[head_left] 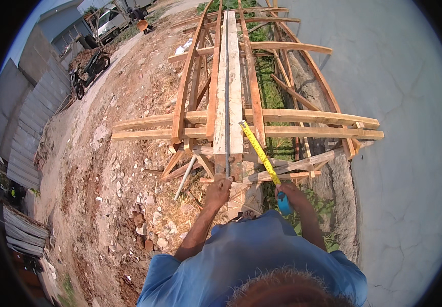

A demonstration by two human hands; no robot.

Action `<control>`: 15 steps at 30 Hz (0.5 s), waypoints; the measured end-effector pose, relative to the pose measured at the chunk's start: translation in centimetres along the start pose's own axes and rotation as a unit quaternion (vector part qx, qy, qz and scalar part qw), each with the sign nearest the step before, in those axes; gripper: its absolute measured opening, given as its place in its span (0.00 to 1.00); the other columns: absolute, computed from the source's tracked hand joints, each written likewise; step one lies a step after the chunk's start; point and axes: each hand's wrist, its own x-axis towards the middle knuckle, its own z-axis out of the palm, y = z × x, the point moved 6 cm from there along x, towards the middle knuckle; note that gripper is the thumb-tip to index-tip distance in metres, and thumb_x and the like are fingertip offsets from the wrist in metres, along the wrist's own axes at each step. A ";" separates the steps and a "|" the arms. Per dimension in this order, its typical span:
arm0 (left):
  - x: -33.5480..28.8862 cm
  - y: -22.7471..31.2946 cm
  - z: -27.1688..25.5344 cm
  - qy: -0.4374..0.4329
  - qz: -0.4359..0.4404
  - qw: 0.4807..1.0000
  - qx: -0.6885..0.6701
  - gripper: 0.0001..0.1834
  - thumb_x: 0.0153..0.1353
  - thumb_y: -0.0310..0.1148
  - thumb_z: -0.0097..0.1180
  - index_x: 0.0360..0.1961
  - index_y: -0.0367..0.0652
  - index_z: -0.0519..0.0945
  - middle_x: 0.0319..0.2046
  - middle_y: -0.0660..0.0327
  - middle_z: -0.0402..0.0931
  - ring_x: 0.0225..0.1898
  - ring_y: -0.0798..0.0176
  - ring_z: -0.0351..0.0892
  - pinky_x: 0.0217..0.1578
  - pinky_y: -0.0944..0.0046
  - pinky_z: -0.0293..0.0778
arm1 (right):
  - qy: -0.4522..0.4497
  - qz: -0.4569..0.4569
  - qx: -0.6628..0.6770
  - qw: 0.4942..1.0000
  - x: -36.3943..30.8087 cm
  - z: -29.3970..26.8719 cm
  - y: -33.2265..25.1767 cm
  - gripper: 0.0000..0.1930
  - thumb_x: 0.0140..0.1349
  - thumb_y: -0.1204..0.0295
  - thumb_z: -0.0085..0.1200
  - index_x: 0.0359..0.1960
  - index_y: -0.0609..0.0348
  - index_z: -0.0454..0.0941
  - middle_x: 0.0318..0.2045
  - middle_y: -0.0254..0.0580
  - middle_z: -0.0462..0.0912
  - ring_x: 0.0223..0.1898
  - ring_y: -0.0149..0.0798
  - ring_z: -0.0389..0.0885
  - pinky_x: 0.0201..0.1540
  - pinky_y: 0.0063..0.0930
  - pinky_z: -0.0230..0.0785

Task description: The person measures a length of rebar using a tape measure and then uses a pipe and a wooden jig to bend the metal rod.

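A long dark metal rod lies lengthwise along a pale wooden plank. My left hand is closed around the rod's near end, just beyond the plank's front edge. In my right hand is a tape measure with a blue case. Its yellow blade is drawn out and slants away to the left, the tip beside the plank's right edge. Whether the tip touches the wood, I cannot tell.
Wooden crossbeams and long rails frame the plank. A smooth grey wall rises on the right. Rubble-strewn ground spreads to the left, with a motorcycle and corrugated sheets farther off. A pale pipe leans near the frame.
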 end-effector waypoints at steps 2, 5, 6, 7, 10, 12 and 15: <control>-1.0 1.2 -0.7 0.054 0.071 0.995 0.046 0.26 0.65 0.52 0.48 0.24 0.39 0.77 0.13 0.59 0.72 0.16 0.64 0.73 0.23 0.60 0.68 | 0.006 -0.004 0.010 1.000 -0.6 0.1 -0.3 0.15 0.67 0.60 0.52 0.30 0.59 0.77 0.23 0.37 0.77 0.23 0.31 0.75 0.28 0.25 0.68; -2.8 9.9 -2.6 0.032 0.093 0.987 -0.123 0.22 0.68 0.42 0.46 0.21 0.39 0.73 0.14 0.65 0.66 0.15 0.71 0.64 0.19 0.64 0.63 | 0.042 0.050 0.110 0.992 -1.8 -1.2 0.6 0.16 0.67 0.58 0.51 0.31 0.58 0.75 0.21 0.39 0.76 0.21 0.33 0.76 0.24 0.27 0.70; -3.5 13.9 -3.4 0.024 0.090 0.973 -0.210 0.21 0.69 0.41 0.46 0.21 0.39 0.73 0.14 0.69 0.63 0.16 0.75 0.62 0.17 0.69 0.60 | 0.047 0.053 0.141 0.988 -2.9 -1.3 -0.2 0.17 0.67 0.56 0.50 0.30 0.58 0.74 0.19 0.40 0.75 0.20 0.33 0.75 0.22 0.28 0.70; -3.9 15.9 -4.6 0.030 0.131 0.967 -0.218 0.20 0.68 0.41 0.47 0.21 0.40 0.72 0.14 0.69 0.62 0.15 0.75 0.61 0.17 0.70 0.60 | 0.051 0.037 0.138 0.988 -3.1 -1.1 -0.7 0.19 0.67 0.54 0.50 0.29 0.58 0.73 0.18 0.40 0.75 0.19 0.34 0.75 0.23 0.28 0.70; -4.6 17.0 -6.7 0.006 0.119 0.975 -0.187 0.19 0.67 0.41 0.50 0.20 0.43 0.71 0.13 0.69 0.62 0.14 0.75 0.62 0.16 0.70 0.61 | 0.054 0.038 0.116 0.991 -2.9 -1.7 0.0 0.19 0.67 0.53 0.50 0.31 0.58 0.73 0.19 0.39 0.75 0.20 0.34 0.76 0.21 0.27 0.70; -3.8 12.4 -6.4 -0.039 0.051 0.981 -0.185 0.19 0.66 0.41 0.52 0.20 0.43 0.72 0.13 0.69 0.63 0.14 0.76 0.63 0.16 0.70 0.62 | 0.048 0.017 0.146 0.988 -2.5 -1.2 -1.1 0.19 0.67 0.52 0.50 0.31 0.57 0.74 0.20 0.39 0.75 0.20 0.34 0.76 0.21 0.28 0.70; -3.6 6.9 -4.8 0.002 -0.004 0.985 -0.174 0.20 0.66 0.41 0.53 0.19 0.40 0.72 0.12 0.67 0.64 0.14 0.74 0.65 0.17 0.69 0.65 | 0.060 0.033 0.194 0.979 -1.4 -2.0 0.0 0.18 0.67 0.53 0.50 0.32 0.56 0.74 0.20 0.39 0.76 0.20 0.35 0.76 0.21 0.28 0.70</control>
